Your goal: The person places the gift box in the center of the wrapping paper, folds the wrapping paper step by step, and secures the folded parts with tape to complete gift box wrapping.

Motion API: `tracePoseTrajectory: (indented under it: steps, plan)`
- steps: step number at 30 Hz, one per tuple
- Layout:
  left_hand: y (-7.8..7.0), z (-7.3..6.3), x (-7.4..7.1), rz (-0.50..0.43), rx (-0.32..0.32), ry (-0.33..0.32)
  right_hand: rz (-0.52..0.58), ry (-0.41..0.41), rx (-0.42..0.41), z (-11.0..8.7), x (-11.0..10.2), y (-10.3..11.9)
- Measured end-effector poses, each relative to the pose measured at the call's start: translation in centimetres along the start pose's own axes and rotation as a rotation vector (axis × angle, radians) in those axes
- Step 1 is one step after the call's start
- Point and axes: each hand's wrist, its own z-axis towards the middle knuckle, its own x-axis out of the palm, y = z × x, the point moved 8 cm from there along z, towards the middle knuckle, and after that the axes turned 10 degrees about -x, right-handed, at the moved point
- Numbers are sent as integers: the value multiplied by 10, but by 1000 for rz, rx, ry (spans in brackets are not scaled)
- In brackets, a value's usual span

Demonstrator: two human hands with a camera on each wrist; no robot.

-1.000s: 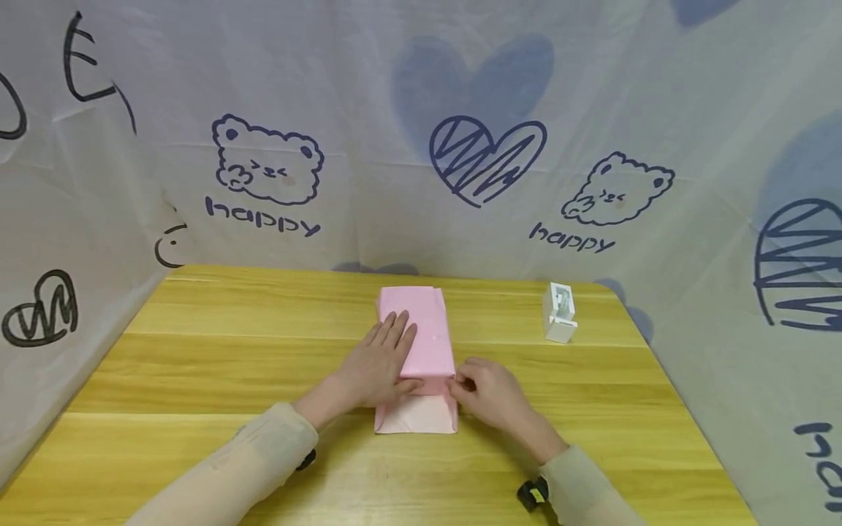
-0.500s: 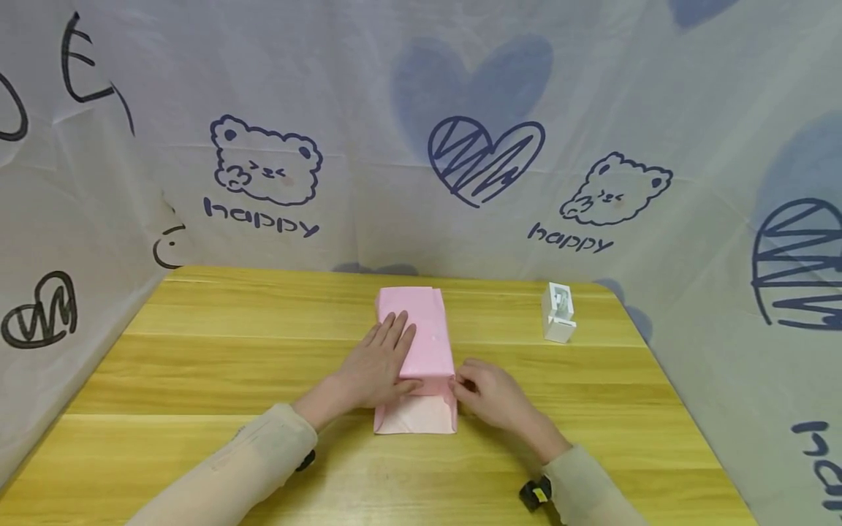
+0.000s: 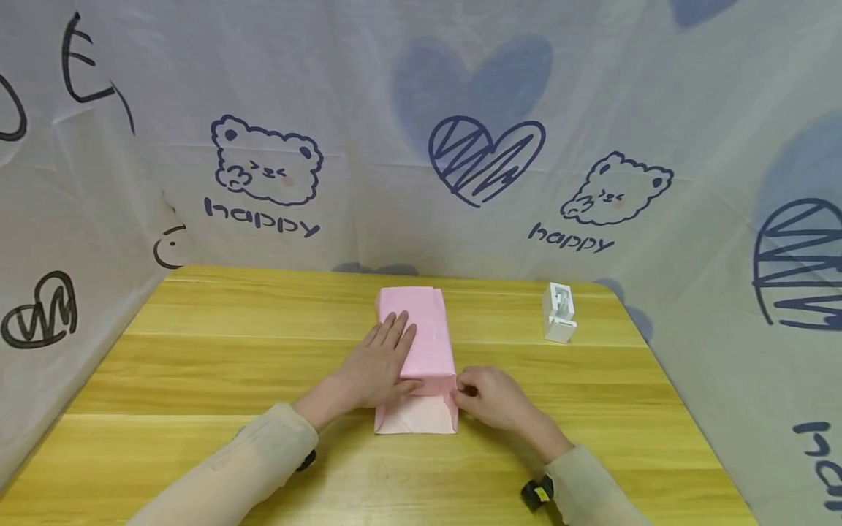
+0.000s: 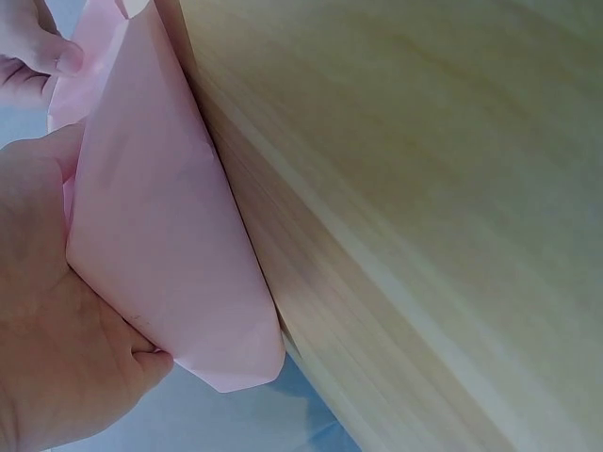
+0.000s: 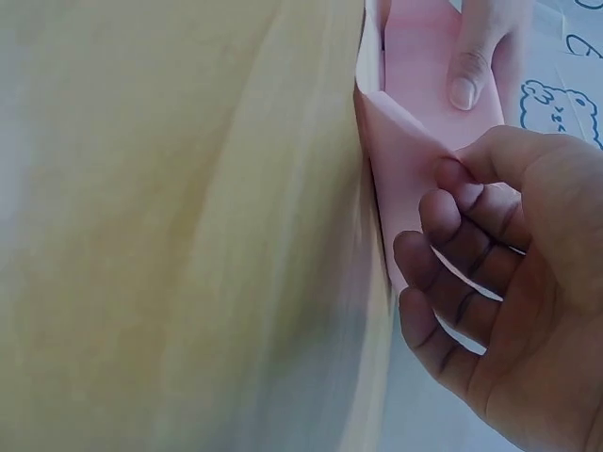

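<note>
A box wrapped in pink paper (image 3: 427, 336) lies lengthwise on the wooden table, and a paper flap (image 3: 416, 415) with a paler inner face extends from its near end. My left hand (image 3: 375, 367) rests on top with its fingers spread, the thumb over the near edge. At the near right corner, my right hand (image 3: 490, 396) pinches a fold of the pink paper between thumb and index finger. The right wrist view shows this pinched fold (image 5: 405, 132) close up, the other fingers curled beside it. In the left wrist view the wrapper's side (image 4: 170, 217) stands along the tabletop.
A white tape dispenser (image 3: 559, 314) stands near the back right of the wooden table (image 3: 237, 365). Behind the table hangs a pale cloth (image 3: 381, 183) printed with hearts and bears.
My right hand has shifted slightly right and toward the near side, still at the box's near right corner. The left hand and the box have hardly moved.
</note>
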Motion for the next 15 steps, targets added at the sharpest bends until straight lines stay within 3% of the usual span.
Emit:
tracePoseTrajectory:
  steps: [15]
  plan:
    - [1,1,2,17,2,-16,61,124,-1,-3,12,-3]
